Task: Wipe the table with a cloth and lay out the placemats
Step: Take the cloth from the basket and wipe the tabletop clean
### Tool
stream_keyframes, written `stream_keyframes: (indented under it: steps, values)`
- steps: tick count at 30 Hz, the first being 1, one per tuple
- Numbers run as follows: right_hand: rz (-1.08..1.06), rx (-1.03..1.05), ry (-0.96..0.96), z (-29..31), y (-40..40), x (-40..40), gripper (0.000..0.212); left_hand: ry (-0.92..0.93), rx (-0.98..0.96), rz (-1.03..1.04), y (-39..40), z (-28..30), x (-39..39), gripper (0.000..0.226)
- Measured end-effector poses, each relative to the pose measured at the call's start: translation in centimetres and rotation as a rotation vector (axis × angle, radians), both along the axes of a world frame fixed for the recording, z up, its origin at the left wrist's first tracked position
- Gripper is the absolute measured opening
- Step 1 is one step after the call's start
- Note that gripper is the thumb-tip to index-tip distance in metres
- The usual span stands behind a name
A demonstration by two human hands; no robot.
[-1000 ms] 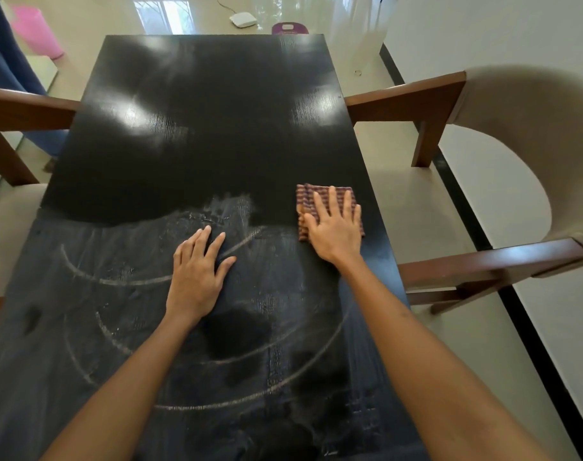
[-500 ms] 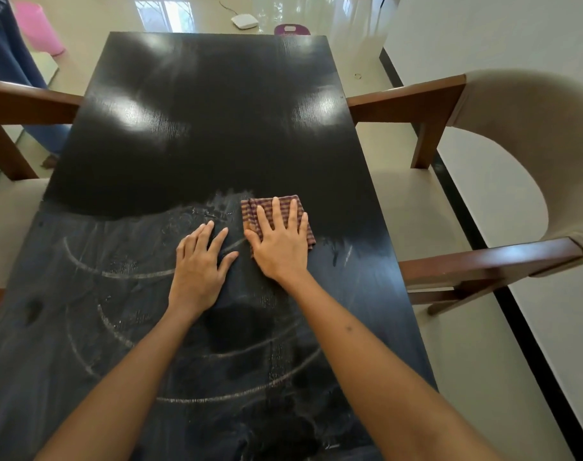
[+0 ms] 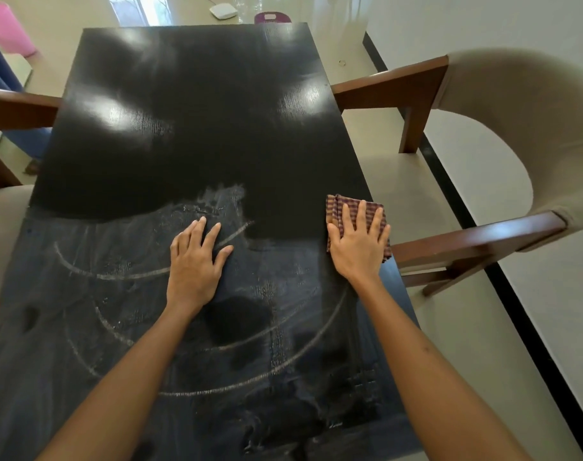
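Observation:
A black wooden table (image 3: 190, 128) fills the view; its near half is wet and streaked with curved wipe marks, its far half is dry and glossy. A folded brown and purple checked cloth (image 3: 336, 206) lies at the table's right edge. My right hand (image 3: 358, 242) lies flat on top of it, fingers spread, pressing it against the tabletop. My left hand (image 3: 195, 264) rests palm down on the wet surface near the middle, holding nothing. No placemats are in view.
A beige upholstered chair with brown wooden arms (image 3: 483, 234) stands close to the table's right side. Another chair's arm (image 3: 17, 108) reaches in at the left. On the floor beyond the far end lie a white device (image 3: 223, 10), a purple object (image 3: 272, 18) and something pink (image 3: 7, 28).
My right hand slid the cloth left toward the table's middle, then back right to the right edge. My left hand stayed in place on the table.

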State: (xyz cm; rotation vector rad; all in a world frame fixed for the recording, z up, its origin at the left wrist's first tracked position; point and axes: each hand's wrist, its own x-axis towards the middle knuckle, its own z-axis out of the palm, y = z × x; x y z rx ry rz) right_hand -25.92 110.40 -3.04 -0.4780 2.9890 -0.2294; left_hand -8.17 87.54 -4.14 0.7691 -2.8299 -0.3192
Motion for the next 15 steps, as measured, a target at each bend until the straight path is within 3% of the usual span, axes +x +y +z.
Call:
stream_keyframes:
  steps: [3, 11, 15]
  values:
    - [0.013, -0.019, -0.022, 0.3, -1.8, 1.0, 0.061, 0.003, 0.000, 0.002, 0.0, 0.0, 0.0, 0.052]
    - [0.392, -0.058, -0.033, 0.3, -6.6, 8.5, 0.059, 0.012, -0.008, -0.012, 0.1, 0.1, 0.0, 0.051]
    - [0.393, -0.020, -0.036, 0.3, -4.6, 7.1, 0.057, 0.029, -0.023, -0.038, 0.1, 0.0, 0.1, 0.049]
